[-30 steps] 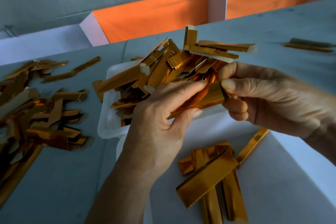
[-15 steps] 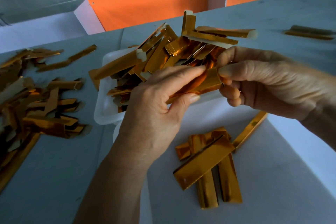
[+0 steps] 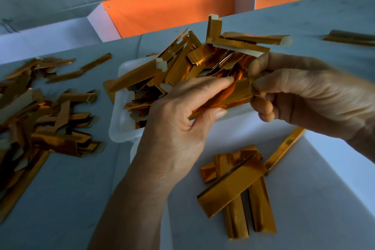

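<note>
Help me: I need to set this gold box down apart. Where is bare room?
Free: the white board right of the folded boxes, and the grey table this side of the loose pile. Crowded: the tray and the pile.

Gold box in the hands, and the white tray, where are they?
Gold box [image 3: 235,95]: head view, on its shiny side face.
Tray [image 3: 116,122]: head view, on its left rim.

Dim, cool light, warm glare on the gold foil boxes [image 3: 229,189], wide-angle bending at soft edges.
</note>
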`<action>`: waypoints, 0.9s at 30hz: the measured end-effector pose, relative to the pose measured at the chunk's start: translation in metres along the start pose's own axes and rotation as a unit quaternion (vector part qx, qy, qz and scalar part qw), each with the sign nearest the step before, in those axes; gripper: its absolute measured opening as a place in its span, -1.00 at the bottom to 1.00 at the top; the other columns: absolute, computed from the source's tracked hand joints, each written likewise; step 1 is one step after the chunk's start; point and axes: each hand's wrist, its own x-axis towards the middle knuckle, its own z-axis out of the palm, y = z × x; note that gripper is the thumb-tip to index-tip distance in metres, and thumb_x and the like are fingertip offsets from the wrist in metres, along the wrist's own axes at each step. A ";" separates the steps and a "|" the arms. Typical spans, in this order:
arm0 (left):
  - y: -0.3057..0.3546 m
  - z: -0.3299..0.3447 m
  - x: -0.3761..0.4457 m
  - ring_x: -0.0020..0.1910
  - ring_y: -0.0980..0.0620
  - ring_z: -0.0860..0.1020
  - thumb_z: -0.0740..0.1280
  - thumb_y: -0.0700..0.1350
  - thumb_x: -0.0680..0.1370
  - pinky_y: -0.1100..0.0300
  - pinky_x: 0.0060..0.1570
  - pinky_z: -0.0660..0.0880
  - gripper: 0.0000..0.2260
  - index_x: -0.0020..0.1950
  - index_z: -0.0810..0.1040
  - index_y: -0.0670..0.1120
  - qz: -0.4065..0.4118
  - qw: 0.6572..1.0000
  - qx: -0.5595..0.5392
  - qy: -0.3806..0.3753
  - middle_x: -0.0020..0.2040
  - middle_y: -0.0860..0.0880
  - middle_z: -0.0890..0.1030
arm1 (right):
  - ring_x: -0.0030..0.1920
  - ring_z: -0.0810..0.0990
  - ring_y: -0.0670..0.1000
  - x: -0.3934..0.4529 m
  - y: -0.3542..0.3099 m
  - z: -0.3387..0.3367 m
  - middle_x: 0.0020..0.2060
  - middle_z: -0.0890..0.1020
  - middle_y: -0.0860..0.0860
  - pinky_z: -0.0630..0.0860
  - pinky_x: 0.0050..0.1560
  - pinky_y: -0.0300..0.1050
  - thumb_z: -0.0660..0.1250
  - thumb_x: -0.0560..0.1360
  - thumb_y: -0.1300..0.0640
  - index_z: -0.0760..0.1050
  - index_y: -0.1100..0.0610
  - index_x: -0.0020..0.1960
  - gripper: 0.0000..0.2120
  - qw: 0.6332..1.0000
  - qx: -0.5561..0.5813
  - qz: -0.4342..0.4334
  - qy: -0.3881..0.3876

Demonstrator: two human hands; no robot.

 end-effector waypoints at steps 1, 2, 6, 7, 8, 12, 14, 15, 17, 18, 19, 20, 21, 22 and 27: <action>0.000 0.000 0.000 0.21 0.15 0.52 0.37 -0.24 0.49 0.39 0.13 0.46 -0.64 0.28 0.52 -0.11 0.004 1.000 0.004 0.001 0.21 0.00 0.56 | -0.49 0.52 -0.02 0.000 0.000 0.000 -0.45 0.52 0.06 0.49 -0.48 -0.23 0.32 0.28 0.28 0.49 0.16 -0.16 -0.85 1.000 -0.003 -0.001 0.000; 0.000 0.000 0.000 0.21 0.15 0.52 0.37 -0.25 0.49 0.39 0.13 0.46 -0.64 0.29 0.52 -0.12 0.011 1.000 0.011 0.002 0.21 -0.01 0.56 | -0.49 0.52 -0.02 0.000 0.001 0.000 -0.44 0.52 0.06 0.49 -0.48 -0.23 0.33 0.28 0.28 0.50 0.15 -0.16 -0.86 1.000 -0.005 -0.002 0.001; 0.001 0.001 0.001 0.16 0.09 0.53 0.37 -0.35 0.48 0.43 0.10 0.45 -0.62 0.28 0.52 -0.14 0.056 0.996 0.064 -0.001 0.17 -0.04 0.57 | -0.48 0.53 -0.01 0.000 0.003 -0.001 -0.44 0.53 0.08 0.50 -0.47 -0.22 0.36 0.27 0.27 0.50 0.14 -0.18 -0.86 0.999 -0.038 -0.006 0.012; 0.001 0.002 0.001 0.15 0.06 0.54 0.37 -0.38 0.48 0.46 0.09 0.44 -0.61 0.28 0.52 -0.15 0.063 0.995 0.075 -0.003 0.15 -0.05 0.57 | -0.48 0.53 -0.01 0.000 0.003 -0.001 -0.44 0.53 0.09 0.49 -0.47 -0.22 0.37 0.27 0.27 0.51 0.14 -0.18 -0.85 0.999 -0.047 -0.008 0.011; 0.001 0.002 0.002 0.14 0.02 0.54 0.37 -0.40 0.48 0.48 0.08 0.44 -0.60 0.28 0.51 -0.15 0.068 0.994 0.085 -0.004 0.15 -0.05 0.57 | -0.48 0.53 0.00 0.000 0.003 -0.002 -0.44 0.53 0.09 0.49 -0.47 -0.22 0.38 0.26 0.27 0.52 0.12 -0.19 -0.86 0.998 -0.054 -0.011 0.007; 0.001 0.002 0.001 0.14 0.01 0.54 0.35 -0.43 0.48 0.48 0.08 0.44 -0.60 0.28 0.50 -0.17 0.076 0.994 0.076 -0.006 0.14 -0.09 0.56 | -0.45 0.55 0.00 0.001 0.001 -0.007 -0.43 0.55 0.07 0.51 -0.44 -0.22 0.44 0.25 0.19 0.56 0.10 -0.21 -0.86 0.998 -0.045 -0.021 -0.031; 0.001 0.001 0.001 0.16 0.04 0.53 0.34 -0.41 0.49 0.44 0.09 0.45 -0.62 0.29 0.49 -0.19 0.079 0.996 0.050 -0.010 0.15 -0.10 0.55 | -0.44 0.54 -0.03 0.001 0.001 -0.009 -0.41 0.54 0.04 0.51 -0.42 -0.24 0.49 0.28 0.15 0.54 0.13 -0.17 -0.82 0.997 -0.024 -0.022 -0.064; 0.001 0.001 0.001 0.16 0.05 0.53 0.34 -0.39 0.50 0.42 0.10 0.45 -0.62 0.30 0.48 -0.20 0.079 0.996 0.039 -0.012 0.16 -0.10 0.55 | -0.44 0.53 -0.05 0.001 0.001 -0.010 -0.40 0.54 0.03 0.50 -0.41 -0.25 0.51 0.29 0.13 0.53 0.14 -0.15 -0.78 0.996 -0.011 -0.021 -0.081; 0.002 0.000 0.002 0.17 0.07 0.53 0.33 -0.36 0.51 0.39 0.12 0.45 -0.64 0.31 0.47 -0.20 0.081 0.996 0.025 -0.016 0.16 -0.10 0.55 | -0.46 0.50 -0.07 0.002 0.001 -0.010 -0.39 0.52 0.02 0.49 -0.42 -0.26 0.52 0.28 0.09 0.51 0.16 -0.13 -0.73 0.995 0.021 -0.015 -0.097; 0.002 0.000 0.002 0.16 0.07 0.53 0.32 -0.34 0.51 0.38 0.13 0.46 -0.64 0.31 0.47 -0.20 0.084 0.996 0.024 -0.017 0.16 -0.09 0.55 | -0.47 0.49 -0.08 0.003 0.002 -0.010 -0.40 0.51 0.01 0.47 -0.43 -0.27 0.52 0.28 0.09 0.51 0.16 -0.12 -0.73 0.995 0.034 -0.011 -0.096; 0.003 0.000 0.002 0.16 0.07 0.53 0.32 -0.33 0.51 0.37 0.13 0.46 -0.65 0.31 0.47 -0.19 0.086 0.996 0.024 -0.018 0.16 -0.09 0.55 | -0.49 0.47 -0.09 0.003 0.003 -0.009 -0.40 0.49 0.01 0.46 -0.44 -0.28 0.52 0.27 0.10 0.52 0.15 -0.12 -0.73 0.995 0.043 -0.009 -0.092; 0.003 0.000 0.002 0.16 0.07 0.53 0.32 -0.32 0.52 0.36 0.13 0.46 -0.65 0.31 0.47 -0.19 0.085 0.996 0.021 -0.018 0.16 -0.08 0.55 | -0.50 0.45 -0.09 0.003 0.005 -0.008 -0.41 0.48 0.00 0.44 -0.45 -0.28 0.52 0.27 0.10 0.54 0.14 -0.12 -0.74 0.995 0.047 -0.008 -0.087; 0.003 0.000 0.001 0.17 0.07 0.53 0.31 -0.31 0.52 0.35 0.14 0.46 -0.65 0.31 0.47 -0.19 0.081 0.996 0.012 -0.018 0.16 -0.08 0.55 | -0.50 0.44 -0.10 0.003 0.006 -0.007 -0.41 0.48 0.00 0.43 -0.46 -0.29 0.51 0.27 0.10 0.55 0.12 -0.12 -0.76 0.995 0.050 -0.008 -0.082; 0.003 0.000 0.001 0.18 0.07 0.53 0.31 -0.31 0.52 0.34 0.15 0.46 -0.65 0.31 0.47 -0.20 0.078 0.997 0.004 -0.019 0.17 -0.08 0.55 | -0.51 0.44 -0.10 0.003 0.006 -0.006 -0.41 0.47 -0.01 0.43 -0.47 -0.29 0.50 0.27 0.10 0.56 0.12 -0.13 -0.78 0.996 0.054 -0.007 -0.077; 0.001 0.001 0.001 0.20 0.13 0.52 0.32 -0.33 0.50 0.39 0.15 0.43 -0.63 0.30 0.47 -0.18 0.053 0.998 -0.012 -0.010 0.20 -0.06 0.55 | -0.48 0.51 -0.07 0.003 0.010 0.003 -0.38 0.51 0.04 0.48 -0.46 -0.26 0.41 0.28 0.09 0.53 0.14 -0.17 -0.83 0.998 0.049 0.000 -0.025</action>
